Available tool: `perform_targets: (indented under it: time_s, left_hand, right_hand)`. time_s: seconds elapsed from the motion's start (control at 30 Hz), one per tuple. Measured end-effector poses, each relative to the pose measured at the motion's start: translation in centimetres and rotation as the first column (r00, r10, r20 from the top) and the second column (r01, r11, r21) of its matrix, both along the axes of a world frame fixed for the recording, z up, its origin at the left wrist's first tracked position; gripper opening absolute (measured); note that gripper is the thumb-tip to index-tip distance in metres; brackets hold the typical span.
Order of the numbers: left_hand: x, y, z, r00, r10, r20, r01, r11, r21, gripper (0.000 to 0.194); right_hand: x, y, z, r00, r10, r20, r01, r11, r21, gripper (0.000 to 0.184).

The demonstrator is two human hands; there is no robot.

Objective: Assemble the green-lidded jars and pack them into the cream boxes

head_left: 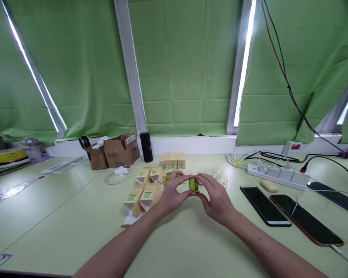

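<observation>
Between my two hands is a small olive-green hollow piece (194, 185), raised above the table and shaped like a short band. My left hand (173, 194) pinches its left side between thumb and fingers, and my right hand (217, 197) does the same on the right. Another green piece (167, 176) shows partly behind my left hand. Small clear cups (219, 173) with a little yellow in them stand behind my right hand. Left of my left hand, several tan boxes with green labels stand, the nearest box (150, 196) with its white flaps open.
Three small closed tan boxes (173, 161) stand farther back. A black cylinder (146, 147) and an open cardboard carton (121, 150) are by the wall. At right lie a phone (265, 205), a second phone (306, 219), a power strip (278, 177) and tangled cables.
</observation>
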State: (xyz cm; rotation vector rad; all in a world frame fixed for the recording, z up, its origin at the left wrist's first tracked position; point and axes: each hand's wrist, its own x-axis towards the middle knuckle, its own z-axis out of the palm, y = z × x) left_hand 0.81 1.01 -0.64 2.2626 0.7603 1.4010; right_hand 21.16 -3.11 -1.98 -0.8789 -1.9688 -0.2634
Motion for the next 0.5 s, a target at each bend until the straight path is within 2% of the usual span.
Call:
perform_targets:
  time_s: [0.1,0.2,0.27,0.4,0.5]
  left_hand:
    - [0.2,-0.1,-0.3,1.000,-0.021,0.015,0.021,1.000,-0.003,0.057]
    - [0.3,-0.5,0.0,0.998,-0.034,0.052,0.036,0.999,-0.038,0.065]
    - [0.4,-0.8,0.4,0.998,-0.017,0.055,0.019,0.999,-0.045,0.054]
    - [0.5,-1.0,0.7,0.997,0.063,0.054,-0.059,0.995,-0.084,0.017]
    - [0.7,-0.8,0.4,0.996,0.087,0.033,-0.081,0.984,-0.161,0.011]
  right_hand:
    - [-0.1,0.1,-0.2,0.999,0.026,-0.042,-0.027,0.999,-0.023,0.054]
    - [0.0,0.2,-0.3,0.994,0.050,-0.100,-0.055,0.997,-0.045,0.053]
    - [0.0,0.2,-0.2,0.990,0.054,-0.132,-0.062,0.997,-0.052,0.052]
    - [0.0,0.2,0.0,0.983,0.048,-0.176,-0.061,0.996,-0.069,0.049]
    - [-0.1,0.2,-0.2,0.980,0.062,-0.190,-0.079,0.994,-0.081,0.046]
